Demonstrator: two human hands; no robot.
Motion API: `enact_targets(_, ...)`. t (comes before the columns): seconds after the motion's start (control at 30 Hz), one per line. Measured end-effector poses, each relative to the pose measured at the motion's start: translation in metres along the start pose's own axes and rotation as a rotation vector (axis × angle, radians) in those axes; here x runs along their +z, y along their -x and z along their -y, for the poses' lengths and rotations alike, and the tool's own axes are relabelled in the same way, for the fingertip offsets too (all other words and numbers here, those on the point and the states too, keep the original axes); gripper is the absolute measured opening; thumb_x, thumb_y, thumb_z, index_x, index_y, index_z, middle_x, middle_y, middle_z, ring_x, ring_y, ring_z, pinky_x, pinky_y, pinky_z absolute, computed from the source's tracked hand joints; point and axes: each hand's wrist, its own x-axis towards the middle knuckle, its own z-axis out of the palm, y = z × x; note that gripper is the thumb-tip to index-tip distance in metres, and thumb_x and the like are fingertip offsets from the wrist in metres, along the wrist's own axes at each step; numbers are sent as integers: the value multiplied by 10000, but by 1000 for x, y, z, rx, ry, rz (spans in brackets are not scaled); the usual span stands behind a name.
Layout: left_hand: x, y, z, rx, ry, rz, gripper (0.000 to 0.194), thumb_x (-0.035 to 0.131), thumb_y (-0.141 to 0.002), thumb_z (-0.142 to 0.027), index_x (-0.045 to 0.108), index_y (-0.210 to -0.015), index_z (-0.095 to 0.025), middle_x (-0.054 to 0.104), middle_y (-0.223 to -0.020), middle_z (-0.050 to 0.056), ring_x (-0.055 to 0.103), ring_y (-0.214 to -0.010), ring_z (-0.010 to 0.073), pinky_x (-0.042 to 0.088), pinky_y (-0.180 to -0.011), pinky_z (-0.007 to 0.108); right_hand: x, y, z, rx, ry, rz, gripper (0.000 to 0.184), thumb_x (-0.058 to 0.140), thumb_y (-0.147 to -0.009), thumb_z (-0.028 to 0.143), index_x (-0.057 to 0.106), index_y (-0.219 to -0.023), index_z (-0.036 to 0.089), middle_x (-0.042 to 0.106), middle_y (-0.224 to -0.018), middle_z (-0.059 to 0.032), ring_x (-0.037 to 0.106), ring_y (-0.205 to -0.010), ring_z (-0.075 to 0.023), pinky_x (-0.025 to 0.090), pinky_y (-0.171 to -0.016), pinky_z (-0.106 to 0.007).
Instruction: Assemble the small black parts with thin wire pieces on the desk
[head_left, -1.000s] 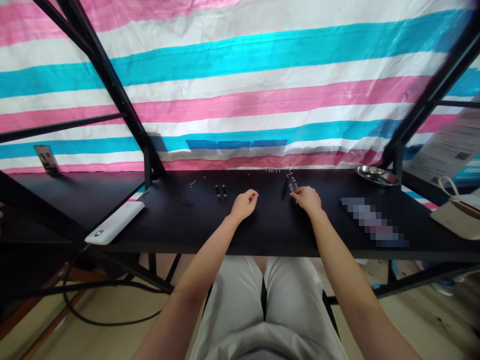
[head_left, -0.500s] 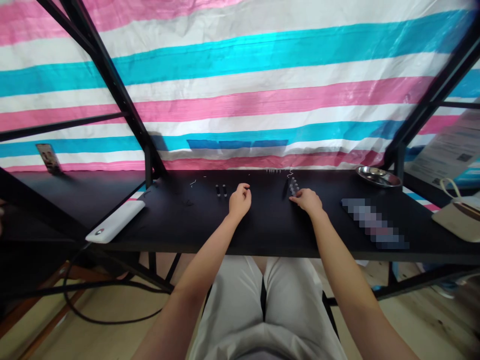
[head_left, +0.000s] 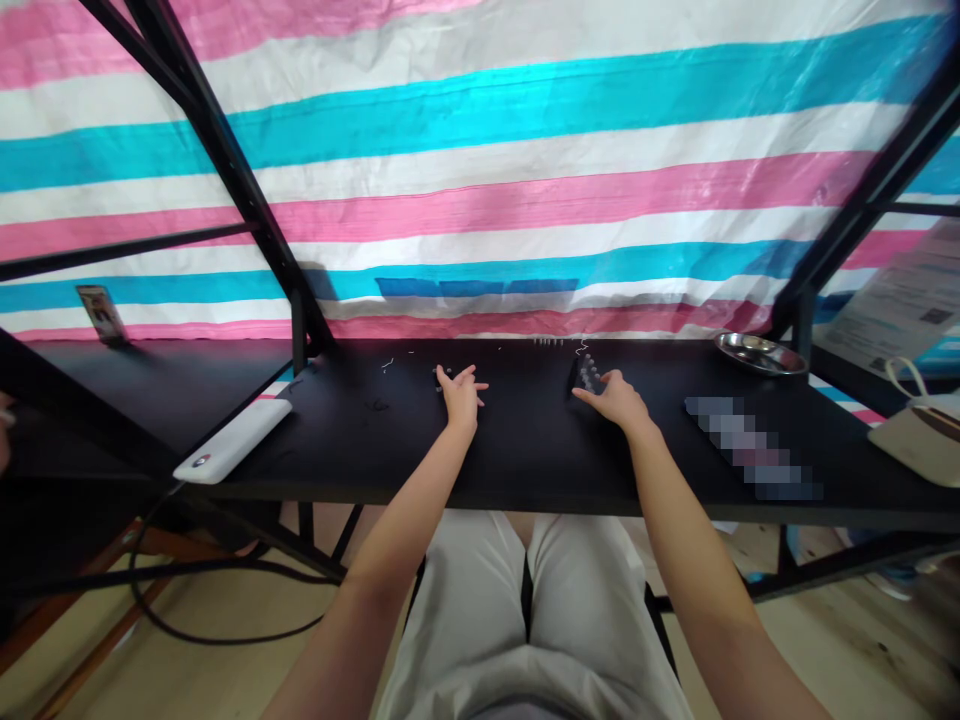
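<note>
My left hand (head_left: 462,396) is open, its fingers spread low over the black table. It partly covers two small dark cylinders (head_left: 439,378) with pale ends. My right hand (head_left: 621,398) is open too, thumb and fingers parted, at the near side of a cluster of small clear, rounded pieces (head_left: 589,370). A thin dark object (head_left: 575,376) lies just left of that cluster, close to the thumb tip. Whether the right fingertips touch either thing is too small to make out.
Small whitish pieces (head_left: 548,342) line the table's back edge; white scraps (head_left: 387,364) lie left. A steel dish (head_left: 761,354) and a blurred-out flat object (head_left: 750,446) are right, a white power bank-like box (head_left: 232,442) left. Black frame posts (head_left: 225,160) flank the table (head_left: 360,450).
My left hand has moved left over the dark cylinders, and its curled fingers have spread. My right thumb and fingers have parted beside the clear pieces, the thumb shifting slightly left.
</note>
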Motion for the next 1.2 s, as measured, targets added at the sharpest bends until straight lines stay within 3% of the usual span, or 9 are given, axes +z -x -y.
enact_targets(0.1,1,1,-1,-39,22,3,779,440,-831,-114,-37,-1438,-215,472,-1334,158,653,-701,112,376,-343,141,-1,1,2,-5,-7,-4,750,549,-649,717,437,-1142,163,600,-1092,-169,578,-1023,-319,437,-812,-392)
enact_targets(0.23,3,1,0,-54,26,11,657,463,-818,-99,177,-1399,-211,325,-1443,153,659,-854,148,397,-359,133,-2,2,4,-5,-17,-16,747,521,-649,739,427,-1132,177,612,-1058,-155,592,-986,-313,438,-796,-393)
enact_targets(0.33,4,0,0,-51,34,4,516,484,-822,-111,321,-1308,-171,409,-1390,158,666,-797,138,373,-353,138,-3,3,6,-2,-21,-45,735,506,-655,745,425,-1120,181,617,-1035,-151,594,-975,-314,431,-794,-393)
enact_targets(0.57,2,2,-4,-33,11,28,192,552,-824,-235,508,-959,-106,689,-859,105,531,-440,50,242,-344,147,-7,4,10,46,-94,-232,653,450,-712,722,420,-1091,191,642,-888,-115,606,-880,-297,419,-743,-375)
enact_targets(0.73,0,3,-2,0,-44,81,240,565,-815,-348,542,-737,-122,448,-435,-65,311,-320,17,192,-337,154,-8,8,13,-52,-199,-425,579,410,-764,686,423,-1075,198,627,-753,-48,596,-745,-232,408,-694,-320)
enact_targets(0.8,-1,2,-1,-16,-31,141,258,590,-792,-380,567,-759,-125,412,-441,-76,303,-323,14,183,-334,155,-5,12,16,-137,-214,-466,539,376,-804,651,432,-1078,190,614,-731,-39,585,-703,-202,408,-691,-301)
enact_targets(0.9,0,2,2,-45,-24,279,274,626,-764,-379,594,-842,-118,533,-557,-31,366,-352,16,211,-336,158,2,20,24,-306,-233,-436,476,351,-849,585,458,-1080,183,612,-763,-45,575,-680,-169,418,-695,-277)
enact_targets(1.07,3,9,3,-74,-57,620,277,666,-728,-279,562,-924,-113,684,-868,98,490,-420,42,296,-361,171,16,33,40,-621,-205,-226,398,387,-877,492,522,-1093,186,625,-823,-48,579,-686,-150,413,-671,-249)
enact_targets(1.2,3,15,1,-84,-97,806,280,673,-715,-255,560,-927,-112,691,-906,116,514,-435,49,322,-380,170,21,37,46,-720,-149,-101,346,332,-917,437,552,-1048,204,643,-866,-48,592,-709,-156,392,-645,-244)
